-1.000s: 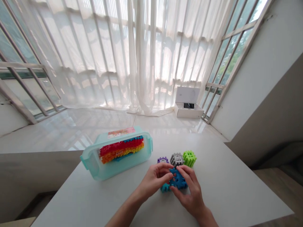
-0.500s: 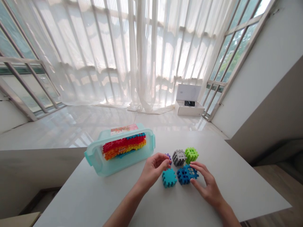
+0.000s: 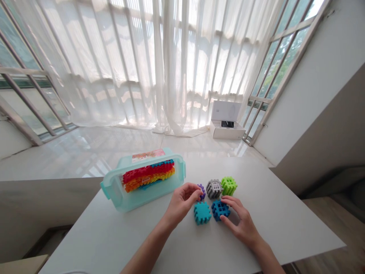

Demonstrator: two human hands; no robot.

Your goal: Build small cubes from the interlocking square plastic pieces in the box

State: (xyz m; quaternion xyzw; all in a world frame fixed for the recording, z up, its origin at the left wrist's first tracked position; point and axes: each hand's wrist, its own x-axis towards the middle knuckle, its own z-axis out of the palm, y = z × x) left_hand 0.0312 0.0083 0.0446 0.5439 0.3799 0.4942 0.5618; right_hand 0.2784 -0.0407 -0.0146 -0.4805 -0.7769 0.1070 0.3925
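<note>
My right hand [image 3: 241, 224] has its thumb and fingers on opposite sides of a dark blue block [image 3: 220, 210] with a window-like grid on its face. My left hand [image 3: 185, 199] is pinched, its fingertips in front of a purple block [image 3: 202, 192] that they partly cover. Whatever the pinch holds, if anything, is hidden. A turquoise block [image 3: 202, 213] lies just below the left fingertips. Behind the dark blue block stand a grey block [image 3: 214, 189] with a pale window piece and a lime green block [image 3: 229, 186].
A translucent mint-green bin [image 3: 119, 201] lies on its side on the white table [image 3: 137, 243], with red, orange, yellow and blue interlocking panels [image 3: 148, 177] inside. On the ledge behind, an open white box [image 3: 228, 133] holds a phone [image 3: 227, 124]. Sheer curtains hang at the back.
My right hand has moved left with the blue window panel, which now lines up with the dark blue block. The left hand has barely shifted, and more of the purple block shows.
</note>
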